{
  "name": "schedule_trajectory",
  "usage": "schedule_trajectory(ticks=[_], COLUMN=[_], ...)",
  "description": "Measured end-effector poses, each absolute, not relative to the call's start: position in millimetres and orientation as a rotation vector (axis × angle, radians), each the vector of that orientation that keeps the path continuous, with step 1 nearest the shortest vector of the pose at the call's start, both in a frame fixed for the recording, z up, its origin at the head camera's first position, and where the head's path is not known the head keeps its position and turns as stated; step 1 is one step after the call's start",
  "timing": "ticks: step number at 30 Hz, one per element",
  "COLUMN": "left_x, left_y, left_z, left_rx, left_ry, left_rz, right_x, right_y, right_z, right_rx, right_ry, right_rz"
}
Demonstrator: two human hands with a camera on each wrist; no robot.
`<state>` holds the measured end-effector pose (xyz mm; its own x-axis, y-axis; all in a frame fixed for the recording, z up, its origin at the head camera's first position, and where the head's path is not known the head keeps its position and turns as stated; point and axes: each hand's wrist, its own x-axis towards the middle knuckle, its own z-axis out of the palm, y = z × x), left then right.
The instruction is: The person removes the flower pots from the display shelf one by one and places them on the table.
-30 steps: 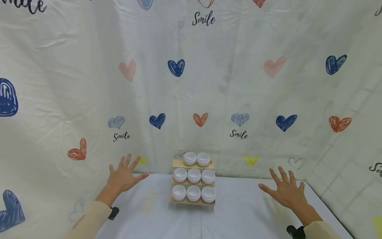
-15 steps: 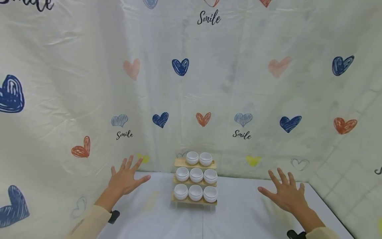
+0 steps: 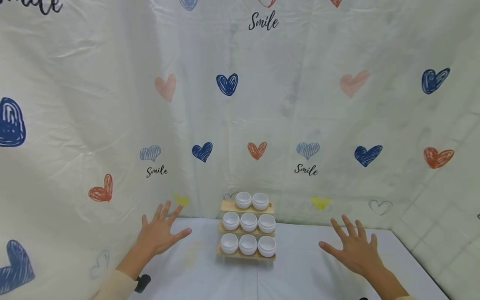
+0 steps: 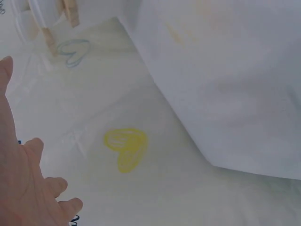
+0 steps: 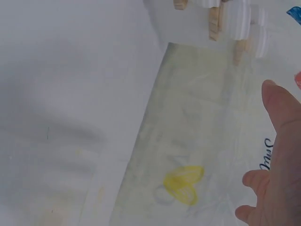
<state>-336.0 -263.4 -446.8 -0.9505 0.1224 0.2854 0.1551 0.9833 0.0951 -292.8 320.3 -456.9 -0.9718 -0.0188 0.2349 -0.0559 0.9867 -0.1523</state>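
In the head view a three-tier wooden rack (image 3: 247, 257) holds several small white bowls: two on the top tier, three on the middle and three on the bottom. To its left, my left hand (image 3: 155, 235) is held up with fingers spread, touching nothing. My right hand (image 3: 354, 252) is raised on the other side, fingers also spread and holding nothing. Part of the left hand (image 4: 23, 179) shows at the left edge of the left wrist view. The right hand (image 5: 282, 165) lies along the right edge of the right wrist view.
The rack stands on a white-covered table (image 3: 300, 275), near its back edge. Behind and beside the table hangs a pale curtain (image 3: 262, 116) printed with hearts and the word Smile. A dark band (image 3: 142, 283) is on the left wrist.
Since a moment ago, both hands have sunk slightly in the head view and remain spread. The rack appears a little further right, along with the curtain's prints, as the head view has shifted.
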Motion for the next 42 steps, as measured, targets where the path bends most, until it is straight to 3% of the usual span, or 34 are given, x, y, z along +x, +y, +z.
schedule_trajectory(ticks=[14, 42], left_x=[-320.2, -332.3], left_y=[-243.6, -198.6], left_z=[-457.8, -510.4], left_rx=[-0.252, -0.263], left_ry=[-2.829, -2.658], left_rz=[-0.275, -1.051], right_x=[-277.0, -284.0], right_y=[297.8, 244.5], right_z=[-467.0, -460.6], right_rx=[0.108, 0.231], right_ry=[-2.865, -2.717], right_rz=[0.297, 0.51])
